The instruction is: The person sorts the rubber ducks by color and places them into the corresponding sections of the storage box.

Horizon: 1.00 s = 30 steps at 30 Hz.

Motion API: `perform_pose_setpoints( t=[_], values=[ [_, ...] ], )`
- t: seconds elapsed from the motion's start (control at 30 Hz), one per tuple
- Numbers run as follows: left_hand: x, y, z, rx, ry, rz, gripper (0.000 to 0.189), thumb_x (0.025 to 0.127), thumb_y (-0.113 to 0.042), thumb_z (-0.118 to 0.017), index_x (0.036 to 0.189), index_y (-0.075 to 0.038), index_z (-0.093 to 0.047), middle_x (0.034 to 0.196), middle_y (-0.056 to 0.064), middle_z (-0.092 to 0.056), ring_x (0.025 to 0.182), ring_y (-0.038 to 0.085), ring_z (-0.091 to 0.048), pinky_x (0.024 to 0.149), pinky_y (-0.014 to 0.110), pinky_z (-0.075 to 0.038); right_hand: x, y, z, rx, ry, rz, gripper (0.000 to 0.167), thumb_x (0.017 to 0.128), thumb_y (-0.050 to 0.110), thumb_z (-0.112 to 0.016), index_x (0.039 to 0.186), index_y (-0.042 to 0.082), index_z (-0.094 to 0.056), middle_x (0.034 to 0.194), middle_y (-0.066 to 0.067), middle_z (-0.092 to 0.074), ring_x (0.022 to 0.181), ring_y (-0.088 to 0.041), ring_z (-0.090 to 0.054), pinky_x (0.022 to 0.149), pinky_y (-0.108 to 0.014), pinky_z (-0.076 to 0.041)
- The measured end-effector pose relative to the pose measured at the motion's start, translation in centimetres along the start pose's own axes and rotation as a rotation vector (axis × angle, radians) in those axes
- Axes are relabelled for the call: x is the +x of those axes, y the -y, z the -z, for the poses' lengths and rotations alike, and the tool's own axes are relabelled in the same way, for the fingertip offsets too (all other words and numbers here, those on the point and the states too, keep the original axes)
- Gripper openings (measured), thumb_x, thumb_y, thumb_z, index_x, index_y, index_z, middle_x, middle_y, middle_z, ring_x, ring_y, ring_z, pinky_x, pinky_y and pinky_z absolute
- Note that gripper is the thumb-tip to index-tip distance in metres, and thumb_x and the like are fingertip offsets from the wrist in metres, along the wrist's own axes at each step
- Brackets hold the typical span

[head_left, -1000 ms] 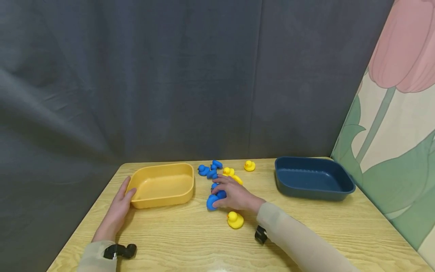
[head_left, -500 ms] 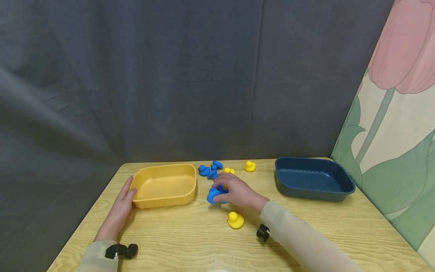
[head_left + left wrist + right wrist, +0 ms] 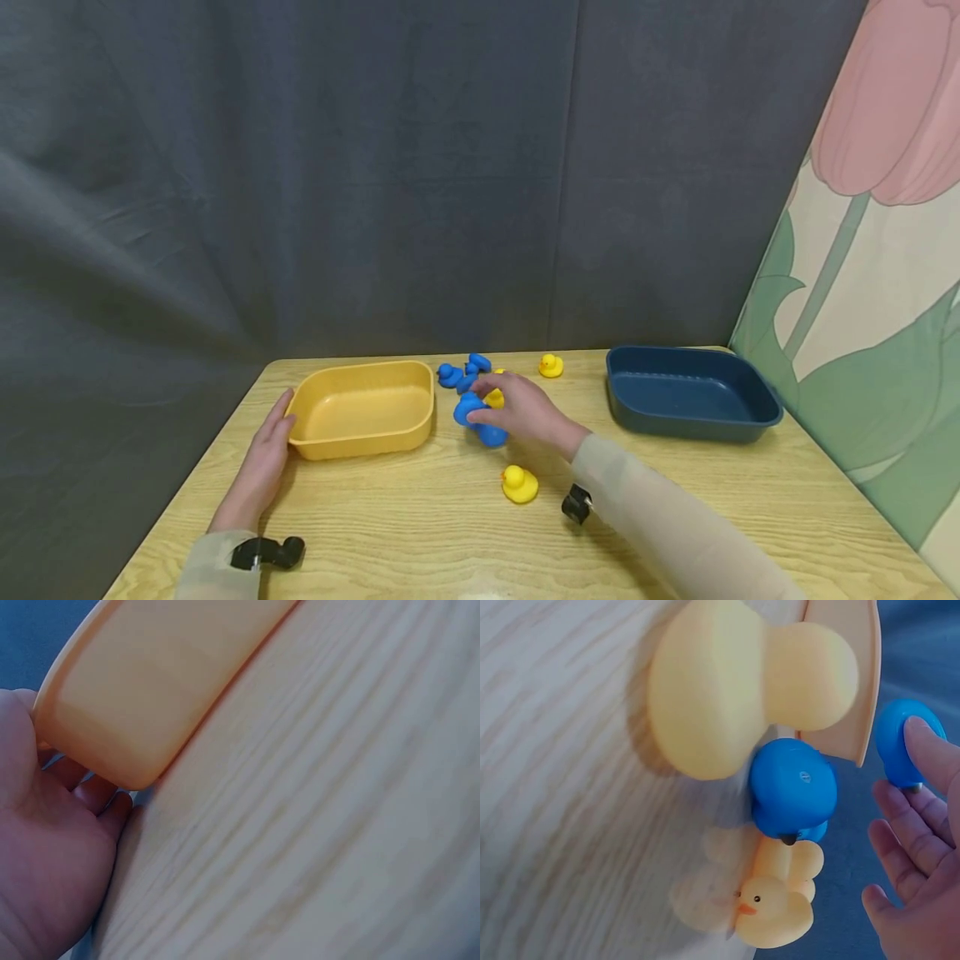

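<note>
In the head view my right hand (image 3: 525,408) holds a blue rubber duck (image 3: 468,410) between thumb and fingers, lifted above the table. The right wrist view shows the thumb pressed on this duck (image 3: 904,739); the other fingers are spread loosely. Below the hand is another blue duck (image 3: 492,435); a yellow duck (image 3: 495,399) is partly hidden behind the fingers. Several blue ducks (image 3: 450,376) lie farther back. My left hand (image 3: 258,471) rests along the left end of a yellow tray (image 3: 360,442), fingers against its outer wall and thumb by the rim.
A dark blue tray (image 3: 693,427) stands at the right of the wooden table (image 3: 405,533). One yellow duck (image 3: 520,485) sits nearer the front, and another yellow duck (image 3: 551,366) is at the back edge. A dark curtain (image 3: 420,175) hangs behind the table.
My right hand has taken hold of a blue duck and raised it off the table, away from the blue duck beside it. The left hand and yellow tray have shifted only slightly.
</note>
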State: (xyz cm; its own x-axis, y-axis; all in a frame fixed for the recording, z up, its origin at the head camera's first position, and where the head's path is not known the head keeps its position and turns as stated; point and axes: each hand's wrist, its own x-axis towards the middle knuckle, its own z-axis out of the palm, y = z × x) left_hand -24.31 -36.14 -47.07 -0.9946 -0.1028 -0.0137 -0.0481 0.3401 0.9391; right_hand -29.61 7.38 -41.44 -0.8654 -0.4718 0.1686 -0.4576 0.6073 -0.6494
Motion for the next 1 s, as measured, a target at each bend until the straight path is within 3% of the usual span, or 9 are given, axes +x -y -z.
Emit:
perform_pose_setpoints(
  t=[0.3,0.53,0.9,1.0],
  values=[
    [0.2,-0.1,-0.3,-0.026,0.005,-0.010,0.063,0.122,-0.036,-0.026,0.179,-0.028,0.000,0.185,0.003,0.004,0.169,0.031,0.007,0.135,0.056,-0.002,0.4,1.0,0.3,0.030,-0.049,0.006,0.045,0.098,0.036,-0.087,0.134,0.012,-0.076,0.119,0.001,-0.074,0.121,-0.033,-0.067,0.109,-0.050,-0.053],
    [-0.2,-0.2,0.1,0.032,-0.003,-0.012,0.063,0.122,-0.037,-0.024,0.179,-0.027,0.000,0.186,0.005,0.003,0.169,0.034,0.006,0.135,0.059,-0.001,1.0,2.0,-0.3,0.047,-0.054,0.009,0.045,0.099,0.038,-0.086,0.134,0.012,-0.074,0.120,-0.001,-0.075,0.119,-0.034,-0.068,0.101,-0.047,-0.055],
    [-0.2,-0.4,0.2,-0.019,-0.004,-0.017,0.063,0.122,-0.035,-0.025,0.179,-0.025,0.000,0.185,0.005,0.004,0.169,0.032,0.006,0.135,0.056,-0.002,2.2,3.8,-1.0,0.062,-0.060,0.011,0.048,0.100,0.038,-0.085,0.139,0.013,-0.074,0.119,0.002,-0.077,0.119,-0.030,-0.070,0.100,-0.045,-0.057],
    [-0.1,-0.2,0.0,-0.008,-0.007,0.002,0.063,0.122,-0.035,-0.024,0.179,-0.028,0.000,0.186,0.004,0.003,0.170,0.031,0.005,0.135,0.055,-0.002,2.4,4.3,-1.4,0.051,-0.065,0.018,0.047,0.099,0.037,-0.086,0.138,0.013,-0.075,0.114,0.003,-0.077,0.112,-0.024,-0.070,0.096,-0.043,-0.058]
  ],
)
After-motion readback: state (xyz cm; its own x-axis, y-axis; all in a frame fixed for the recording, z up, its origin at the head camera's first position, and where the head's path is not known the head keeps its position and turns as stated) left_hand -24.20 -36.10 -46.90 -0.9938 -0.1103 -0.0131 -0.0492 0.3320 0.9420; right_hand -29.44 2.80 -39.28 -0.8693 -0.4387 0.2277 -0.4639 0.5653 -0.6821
